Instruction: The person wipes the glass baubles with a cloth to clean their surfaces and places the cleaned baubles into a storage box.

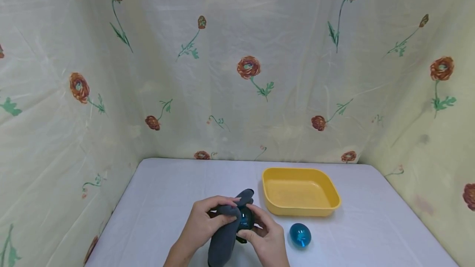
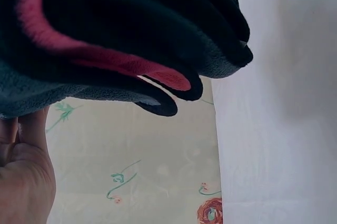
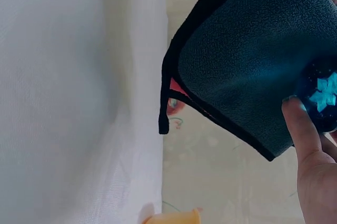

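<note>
Above the table my left hand (image 1: 200,221) pinches a dark grey cloth (image 1: 224,242) between thumb and fingers. In the left wrist view the folds of the cloth (image 2: 121,61) show black edging and a pink underside. My right hand (image 1: 270,240) grips a shiny blue ball (image 1: 246,218) by its side, with the cloth lying against it. The right wrist view shows a fingertip on the ball (image 3: 325,95) and the grey cloth (image 3: 242,61) spread behind it. A second shiny blue ball (image 1: 300,235) rests on the table, right of my right hand.
A yellow rectangular tray (image 1: 272,209) stands on the white-covered table (image 1: 178,180), beyond the second ball. Flower-patterned curtains (image 1: 289,94) enclose the table at the back and both sides.
</note>
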A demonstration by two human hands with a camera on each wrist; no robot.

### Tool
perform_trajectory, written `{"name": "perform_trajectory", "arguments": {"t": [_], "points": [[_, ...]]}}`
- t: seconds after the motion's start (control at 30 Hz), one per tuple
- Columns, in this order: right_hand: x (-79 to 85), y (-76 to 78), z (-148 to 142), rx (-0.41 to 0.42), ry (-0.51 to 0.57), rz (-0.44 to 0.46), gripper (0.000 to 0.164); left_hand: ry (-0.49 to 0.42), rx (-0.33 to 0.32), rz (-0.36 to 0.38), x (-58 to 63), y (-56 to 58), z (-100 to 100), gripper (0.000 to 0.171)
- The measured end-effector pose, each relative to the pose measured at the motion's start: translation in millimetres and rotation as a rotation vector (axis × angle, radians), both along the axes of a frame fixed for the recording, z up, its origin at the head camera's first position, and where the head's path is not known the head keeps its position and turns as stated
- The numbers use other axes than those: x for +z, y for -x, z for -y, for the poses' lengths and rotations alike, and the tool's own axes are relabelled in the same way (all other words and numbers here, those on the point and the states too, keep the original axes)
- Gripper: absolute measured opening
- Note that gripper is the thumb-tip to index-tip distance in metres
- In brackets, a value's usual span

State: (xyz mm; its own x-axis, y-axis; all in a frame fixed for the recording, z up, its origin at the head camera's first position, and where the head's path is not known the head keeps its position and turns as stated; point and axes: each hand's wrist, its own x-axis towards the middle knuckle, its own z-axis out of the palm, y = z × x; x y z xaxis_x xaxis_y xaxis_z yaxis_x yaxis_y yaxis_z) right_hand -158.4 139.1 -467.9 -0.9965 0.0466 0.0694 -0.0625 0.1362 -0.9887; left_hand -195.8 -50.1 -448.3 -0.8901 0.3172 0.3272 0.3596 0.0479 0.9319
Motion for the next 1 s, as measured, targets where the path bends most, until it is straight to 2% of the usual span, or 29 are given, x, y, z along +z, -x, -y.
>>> {"name": "perform_trajectory", "arguments": {"t": [0.23, 0.47, 0.8, 1.0], "points": [[-1.1, 0.7, -1.0, -0.017, 0.017, 0.001, 0.061, -0.003, -0.020, -0.049, -0.2, -2.1, 0.4, 0.024], [-1.6, 0.2, -2.2, 0.001, 0.028, -0.024, 0.059, -0.017, -0.033, -0.062, -2.7, -2.6, 0.5, 0.024], [-4.9, 1.6, -5.2, -0.003, -0.017, -0.037, 0.058, 0.004, -0.030, -0.108, -3.6, -4.1, 0.4, 0.024], [-3.7, 1.5, -5.5, 0.006, 0.007, -0.014, 0.057, 0.002, -0.037, -0.186, -4.2, -5.0, -0.6, 0.021]]}}
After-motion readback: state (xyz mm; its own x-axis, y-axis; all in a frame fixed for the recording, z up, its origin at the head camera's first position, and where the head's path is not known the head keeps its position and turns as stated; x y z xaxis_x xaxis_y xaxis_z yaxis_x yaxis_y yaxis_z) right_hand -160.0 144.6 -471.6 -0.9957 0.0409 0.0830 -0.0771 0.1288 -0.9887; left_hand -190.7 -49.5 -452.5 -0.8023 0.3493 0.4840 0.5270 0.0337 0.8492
